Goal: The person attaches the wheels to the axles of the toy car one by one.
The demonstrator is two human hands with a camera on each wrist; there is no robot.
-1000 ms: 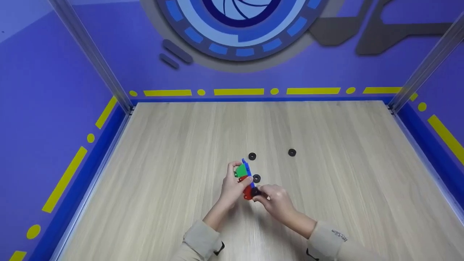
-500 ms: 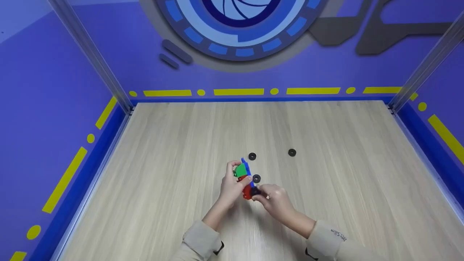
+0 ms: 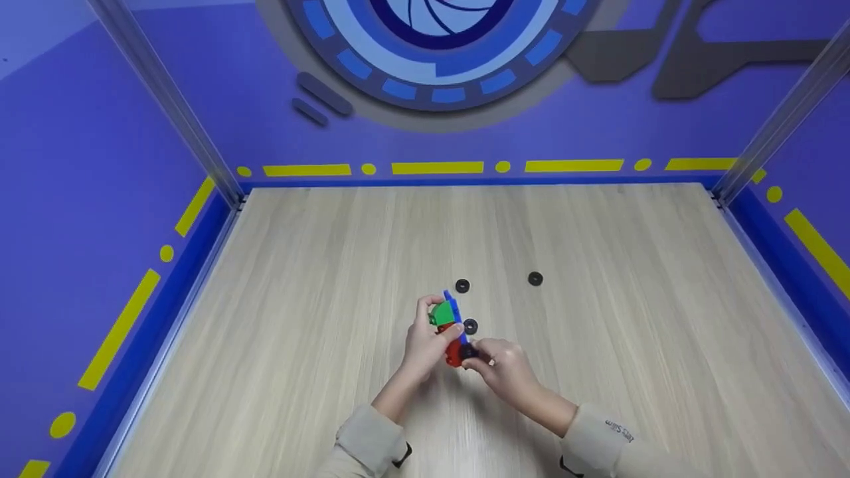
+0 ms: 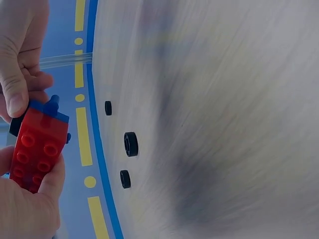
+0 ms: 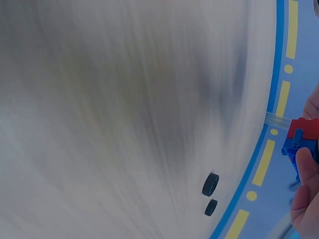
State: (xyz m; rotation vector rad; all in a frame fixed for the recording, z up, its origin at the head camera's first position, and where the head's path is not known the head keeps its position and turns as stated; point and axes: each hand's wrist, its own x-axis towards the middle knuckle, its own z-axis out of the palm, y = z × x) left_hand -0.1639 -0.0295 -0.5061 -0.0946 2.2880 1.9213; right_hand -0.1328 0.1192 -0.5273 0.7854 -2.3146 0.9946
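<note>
My left hand [image 3: 424, 344] grips a toy car of building blocks. It has a blue base [image 3: 453, 308], a green block [image 3: 441, 313] and a red block [image 3: 453, 354]. Against the car's near end, the thumb and fingers of my right hand [image 3: 510, 373] pinch a black toy wheel [image 3: 468, 350]. Studs on the red block [image 4: 41, 149] face the left wrist camera, and a blue axle peg [image 4: 52, 105] sticks out beside it. Fingers partly hide the wheel, so I cannot tell whether it sits on its peg.
Three loose black wheels lie on the wooden table [image 3: 319, 299]: one close beside the car [image 3: 471, 326], another wheel [image 3: 462, 285] beyond its far end, and a third wheel [image 3: 535, 279] farther right. Blue-purple panels [image 3: 199, 99] enclose the table at the back and sides.
</note>
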